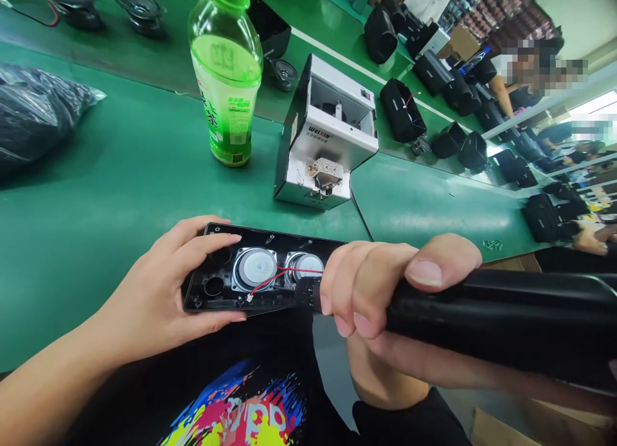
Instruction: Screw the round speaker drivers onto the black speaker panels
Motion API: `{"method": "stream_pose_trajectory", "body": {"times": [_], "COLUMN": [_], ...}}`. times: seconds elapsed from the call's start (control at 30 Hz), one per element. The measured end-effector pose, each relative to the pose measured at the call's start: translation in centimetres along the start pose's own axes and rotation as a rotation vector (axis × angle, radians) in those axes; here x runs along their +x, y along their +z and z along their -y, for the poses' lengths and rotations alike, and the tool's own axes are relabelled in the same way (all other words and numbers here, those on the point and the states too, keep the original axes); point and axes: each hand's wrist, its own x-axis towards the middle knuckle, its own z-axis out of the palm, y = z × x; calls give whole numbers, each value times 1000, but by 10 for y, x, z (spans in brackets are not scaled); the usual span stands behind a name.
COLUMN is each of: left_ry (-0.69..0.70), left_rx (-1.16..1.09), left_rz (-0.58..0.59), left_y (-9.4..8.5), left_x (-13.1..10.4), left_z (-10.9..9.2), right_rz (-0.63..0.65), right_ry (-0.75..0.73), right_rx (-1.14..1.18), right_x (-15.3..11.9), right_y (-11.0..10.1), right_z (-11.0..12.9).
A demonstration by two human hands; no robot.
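My left hand [178, 272] grips the left end of a black speaker housing [224, 299], thumb along the near edge and fingers over the far one. Two round speaker drivers [258, 269] sit inside it, with a red wire and a small white connector [249, 297] lying across. In my right hand [371, 285] is a black electric screwdriver [506, 311], fingers wrapped round its body. Its front end points left over the housing; the tip is hard to make out, and my hand covers the housing's right end.
Beyond the housing stand a grey-white WEIXIN machine [332, 137] and a green-capped drink bottle [226, 80]. A dark plastic bag [43, 118] lies at left. Loose speakers [137, 9] and several black housings [402, 108] line the green conveyor. Co-workers [523, 80] are at far right.
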Motion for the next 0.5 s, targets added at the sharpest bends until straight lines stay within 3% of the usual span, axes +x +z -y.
{"method": "stream_pose_trajectory", "body": {"times": [0.17,0.5], "left_ry": [14,66], "left_rx": [9,15], "left_rz": [-7,-36], "left_y": [1,3], "left_x": [0,2], "left_z": [-1,1], "right_rz": [-15,7], "right_ry": [76,-20], "right_rx": [20,-1], "right_x": [3,-1], "right_y": [-2,4], "right_z": [-1,-11]}}
